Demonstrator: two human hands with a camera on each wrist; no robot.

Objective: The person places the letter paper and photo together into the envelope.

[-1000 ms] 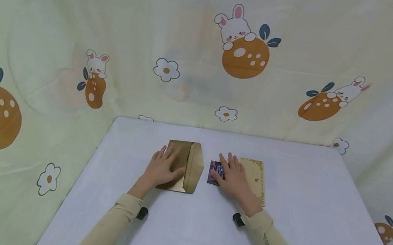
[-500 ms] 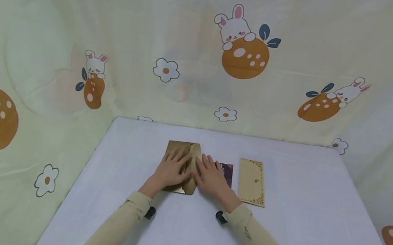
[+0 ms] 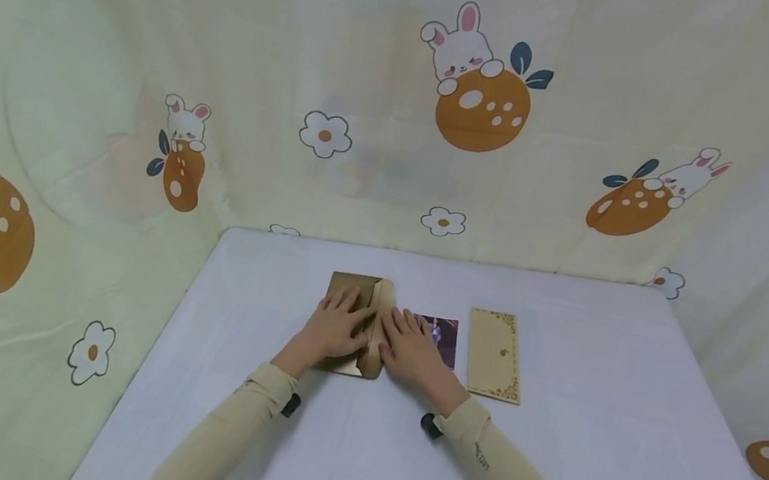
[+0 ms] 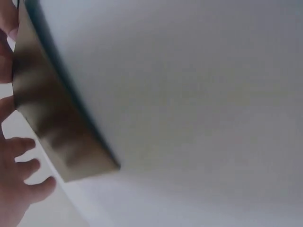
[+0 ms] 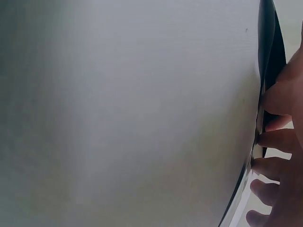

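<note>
A gold-brown envelope (image 3: 352, 282) lies on the white table, its flap (image 3: 384, 296) folded out to the right. My left hand (image 3: 333, 333) rests on the envelope's body with relaxed, spread fingers. At the flap's right edge, my right hand (image 3: 414, 354) touches the paper with its fingertips. In the right wrist view, the fingers (image 5: 277, 139) of the right hand meet a thin edge, with a dark gap beside it. The left wrist view has the envelope (image 4: 52, 99) at far left, beside several fingertips. A dark purple picture card (image 3: 444, 345) is partly hidden behind my right hand.
To the right of the picture card lies a cream card (image 3: 496, 358) with an ornate border. A white cloth (image 3: 586, 432) covers the table. Behind it hangs a curtain (image 3: 381, 51) printed with rabbits and oranges.
My right hand has moved left from the picture card to the envelope's flap, uncovering the card's right part and the cream card. My left hand has shifted slightly right on the envelope.
</note>
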